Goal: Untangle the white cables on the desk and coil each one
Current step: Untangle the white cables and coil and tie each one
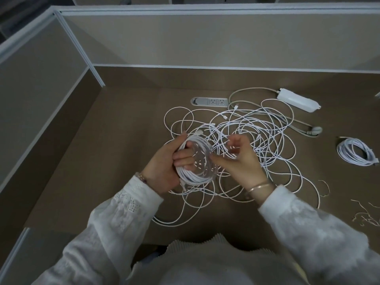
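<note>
Now L hand (164, 161) grips coil (195, 161) — R hand (236, 159) pinches strand

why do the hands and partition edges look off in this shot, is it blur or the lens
Head view: both. The right hand is motion-smeared, its fingers ghosted, and the coil gripped by the left hand is streaked too. Wide-angle distortion bows the partition rail. Lighting is dim and flat, with no glare; the tangled cables on the desk stay fairly sharp.

A brown desk (115, 153) fills the cubicle, enclosed by beige partition panels (205, 42) with pale metal trim at the far side and left. A recessed grey socket strip (209, 102) sits far centre. Light is dim.
</note>
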`<state>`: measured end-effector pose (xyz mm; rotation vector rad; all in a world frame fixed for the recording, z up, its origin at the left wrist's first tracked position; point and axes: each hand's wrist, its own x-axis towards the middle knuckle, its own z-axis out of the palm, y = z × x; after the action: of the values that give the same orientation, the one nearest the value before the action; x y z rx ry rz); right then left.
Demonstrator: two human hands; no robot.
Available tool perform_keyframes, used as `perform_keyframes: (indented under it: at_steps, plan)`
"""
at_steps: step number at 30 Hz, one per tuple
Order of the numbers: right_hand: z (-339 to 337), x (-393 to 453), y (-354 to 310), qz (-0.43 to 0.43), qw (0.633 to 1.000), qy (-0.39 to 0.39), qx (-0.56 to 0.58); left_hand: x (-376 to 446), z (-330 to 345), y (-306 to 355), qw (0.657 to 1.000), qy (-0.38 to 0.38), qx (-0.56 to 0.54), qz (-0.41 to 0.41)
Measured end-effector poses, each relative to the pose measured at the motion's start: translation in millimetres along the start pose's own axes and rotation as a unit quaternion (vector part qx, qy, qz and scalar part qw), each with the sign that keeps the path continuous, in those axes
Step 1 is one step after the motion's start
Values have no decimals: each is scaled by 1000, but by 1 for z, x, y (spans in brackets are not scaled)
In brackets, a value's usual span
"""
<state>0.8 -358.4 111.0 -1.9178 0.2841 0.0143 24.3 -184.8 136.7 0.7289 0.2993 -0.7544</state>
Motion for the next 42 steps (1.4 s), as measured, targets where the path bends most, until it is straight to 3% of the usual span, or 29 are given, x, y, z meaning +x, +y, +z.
perform_keyframes:
  at_steps: [3,5,7,10,13,15,18,21,26,31,34,36,38,40,42]
  plan:
    - [2,14,3,63,988,-140,-19,-1,1,-2,999,-32,21,-30]
    - [6,12,2,46,976,-211,4,-2,4,-6,998,-37,31,-42]
    - [12,9,7,22,977,-212,-1,-3,9,-10,998,-27,45,-41]
    - [13,8,16,58,986,-149,37,-5,10,-14,995,3,93,-34]
    - [10,9,23,107,974,-184,82,-7,8,-15,985,26,166,-38]
    - [10,5,25,148,948,-211,186,-6,6,-14,982,32,180,-45]
    - [14,-6,21,222,867,-220,389,-4,3,-11,989,25,135,-56]
    - [9,-15,13,273,822,-230,443,-6,3,-11,985,19,146,-86]
    - [5,-25,7,228,860,-253,380,-14,5,-11,973,-3,212,-94]
    - [5,-22,12,212,899,-211,319,-5,12,-14,941,109,312,-73]
    - [-10,-11,17,51,969,-193,147,-2,17,-9,897,128,408,-110]
    - [-16,-10,6,-80,962,-260,18,0,24,-8,881,129,438,-126]
    - [-10,-13,-4,-150,932,-304,-128,4,31,-10,866,112,469,-134]
    - [-3,-18,-6,-202,904,-246,-284,8,37,-15,848,80,502,-146]
    - [-2,-20,3,-207,886,-199,-364,11,38,-22,842,48,513,-162]
